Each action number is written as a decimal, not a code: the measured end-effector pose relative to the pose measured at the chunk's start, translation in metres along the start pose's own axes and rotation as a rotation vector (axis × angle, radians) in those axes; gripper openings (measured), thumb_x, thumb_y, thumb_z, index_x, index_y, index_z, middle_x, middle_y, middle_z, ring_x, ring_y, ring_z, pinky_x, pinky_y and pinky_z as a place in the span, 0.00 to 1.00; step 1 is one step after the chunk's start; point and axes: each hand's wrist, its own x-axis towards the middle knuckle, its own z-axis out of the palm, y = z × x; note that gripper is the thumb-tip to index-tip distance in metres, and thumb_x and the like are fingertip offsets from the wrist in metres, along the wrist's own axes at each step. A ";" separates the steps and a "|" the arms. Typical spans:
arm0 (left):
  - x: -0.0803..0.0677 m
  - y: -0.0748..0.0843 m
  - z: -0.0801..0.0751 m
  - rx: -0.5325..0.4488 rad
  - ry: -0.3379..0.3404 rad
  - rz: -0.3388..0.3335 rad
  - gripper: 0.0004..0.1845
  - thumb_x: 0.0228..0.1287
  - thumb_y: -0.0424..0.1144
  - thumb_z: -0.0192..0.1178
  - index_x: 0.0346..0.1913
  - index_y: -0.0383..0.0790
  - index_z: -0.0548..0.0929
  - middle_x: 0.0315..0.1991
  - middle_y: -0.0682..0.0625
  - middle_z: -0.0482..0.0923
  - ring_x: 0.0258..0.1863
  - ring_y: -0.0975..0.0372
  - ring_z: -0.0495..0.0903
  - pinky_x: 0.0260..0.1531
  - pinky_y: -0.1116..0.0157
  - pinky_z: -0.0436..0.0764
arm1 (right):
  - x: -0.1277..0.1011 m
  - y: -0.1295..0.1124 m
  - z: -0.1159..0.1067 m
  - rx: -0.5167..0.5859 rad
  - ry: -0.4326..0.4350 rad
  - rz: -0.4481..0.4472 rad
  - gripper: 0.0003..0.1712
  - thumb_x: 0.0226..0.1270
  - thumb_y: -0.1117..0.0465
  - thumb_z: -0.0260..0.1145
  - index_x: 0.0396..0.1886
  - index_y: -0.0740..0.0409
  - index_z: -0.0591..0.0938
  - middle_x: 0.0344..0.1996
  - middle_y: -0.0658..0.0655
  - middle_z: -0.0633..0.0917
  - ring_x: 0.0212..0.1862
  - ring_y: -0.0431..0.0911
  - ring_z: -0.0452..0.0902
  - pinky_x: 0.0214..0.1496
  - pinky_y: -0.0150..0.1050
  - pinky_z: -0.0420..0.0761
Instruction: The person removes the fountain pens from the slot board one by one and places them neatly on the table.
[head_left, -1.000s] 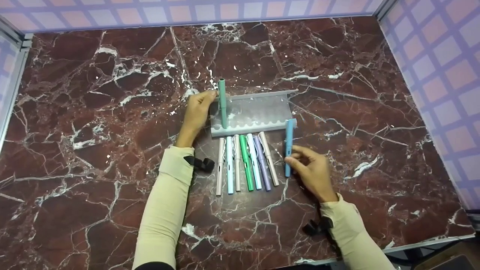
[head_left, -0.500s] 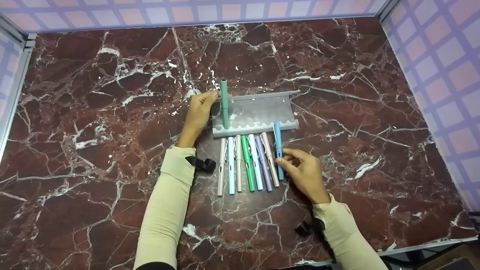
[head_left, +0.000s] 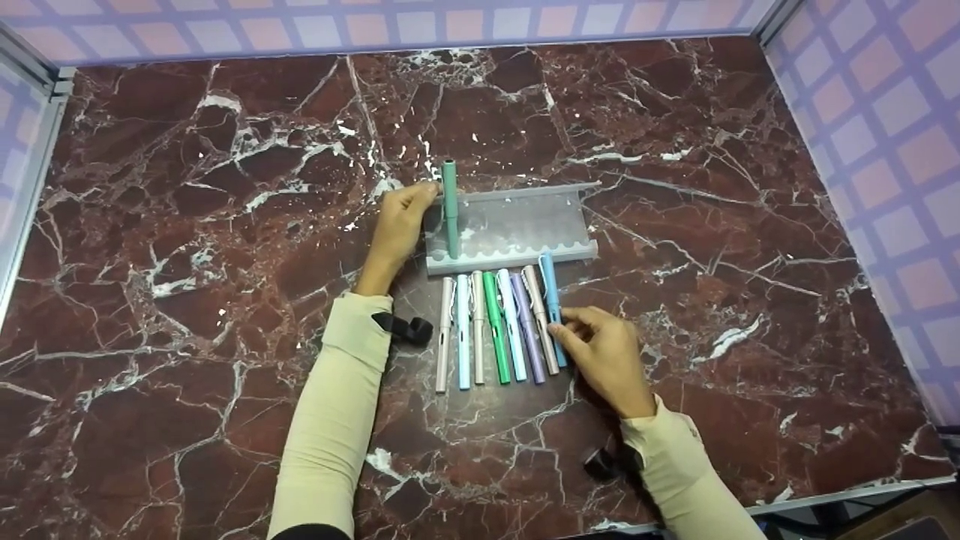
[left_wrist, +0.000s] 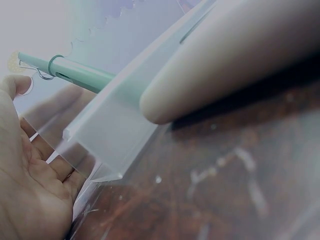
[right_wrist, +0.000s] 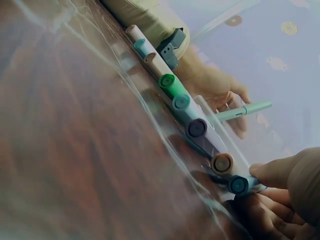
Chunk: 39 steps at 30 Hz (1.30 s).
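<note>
While lying rightmost, blue pen (head_left: 552, 300) under right hand (head_left: 604, 356) fingers (head_left: 574, 321)

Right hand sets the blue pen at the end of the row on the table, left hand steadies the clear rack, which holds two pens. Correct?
Not quite: the clear rack holds one pen, the teal pen, as the head view shows. The right hand with the blue pen and the left hand are as stated.

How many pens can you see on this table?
8. Seven lie side by side in a row before the clear holder, the right hand touching the blue one; one teal pen stands in the holder beside the left hand.
</note>
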 end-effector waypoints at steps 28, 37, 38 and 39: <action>0.000 0.002 0.000 0.063 -0.003 0.001 0.17 0.75 0.35 0.48 0.39 0.29 0.87 0.24 0.26 0.75 0.16 0.59 0.70 0.14 0.71 0.70 | -0.004 -0.004 0.004 -0.057 0.071 -0.063 0.22 0.55 0.62 0.79 0.48 0.68 0.86 0.27 0.53 0.83 0.26 0.42 0.77 0.28 0.33 0.80; -0.001 0.001 0.000 -0.008 -0.001 -0.016 0.16 0.74 0.34 0.49 0.36 0.32 0.88 0.21 0.31 0.76 0.15 0.60 0.70 0.14 0.70 0.70 | -0.004 -0.002 0.005 -0.048 0.047 -0.064 0.24 0.57 0.62 0.78 0.53 0.65 0.84 0.29 0.54 0.81 0.26 0.40 0.74 0.28 0.32 0.77; -0.001 0.001 0.000 -0.010 -0.001 -0.015 0.16 0.74 0.34 0.49 0.36 0.32 0.88 0.22 0.32 0.76 0.15 0.60 0.70 0.14 0.70 0.70 | -0.004 -0.002 0.005 -0.045 0.040 -0.064 0.24 0.57 0.62 0.78 0.53 0.65 0.84 0.29 0.54 0.81 0.26 0.40 0.74 0.28 0.31 0.77; -0.001 0.001 0.000 -0.011 -0.003 -0.013 0.16 0.74 0.34 0.49 0.37 0.32 0.88 0.22 0.33 0.77 0.15 0.60 0.70 0.14 0.71 0.69 | -0.004 -0.002 0.005 -0.040 0.036 -0.066 0.24 0.57 0.62 0.77 0.54 0.65 0.84 0.29 0.54 0.80 0.26 0.40 0.74 0.28 0.31 0.77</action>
